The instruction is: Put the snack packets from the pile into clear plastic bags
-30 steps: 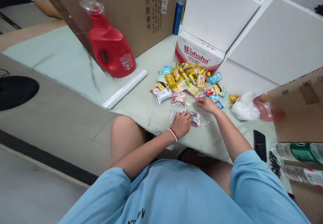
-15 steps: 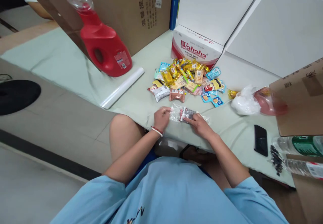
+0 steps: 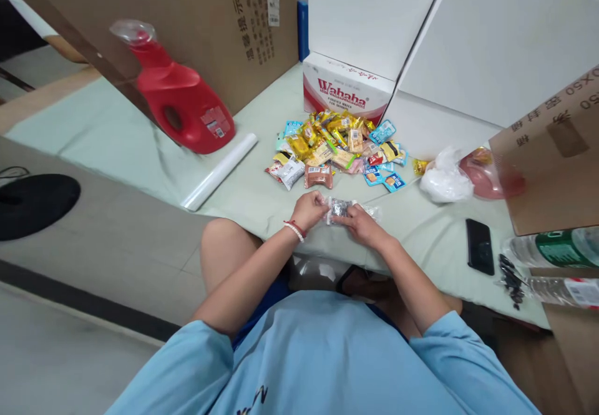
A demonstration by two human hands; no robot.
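A small packet in a dark and silvery wrapper (image 3: 340, 207) lies near the table's front edge, with clear plastic film (image 3: 374, 213) around it. At the packet's left end, my left hand (image 3: 310, 211) is closed, its fingertips pinching the film. My right hand (image 3: 365, 224) presses its fingers on the packet's right part, and the film sticks out past it. Just beyond both hands is a heap of wrapped snacks (image 3: 322, 146) in yellow, blue, red and white. A brown-red snack packet (image 3: 319, 176) sits at the near side of that heap.
A white roll (image 3: 219, 173) and a red jug (image 3: 187, 106) stand to the left. Behind the snacks is a Wahaba-style printed carton (image 3: 347, 90). On the right are a white plastic bag (image 3: 447, 178), a phone (image 3: 480, 246) and plastic bottles (image 3: 561, 249).
My left hand has moved right, bringing the film's left edge up against the packet. My right hand stays on the packet. The whole view has shifted slightly.
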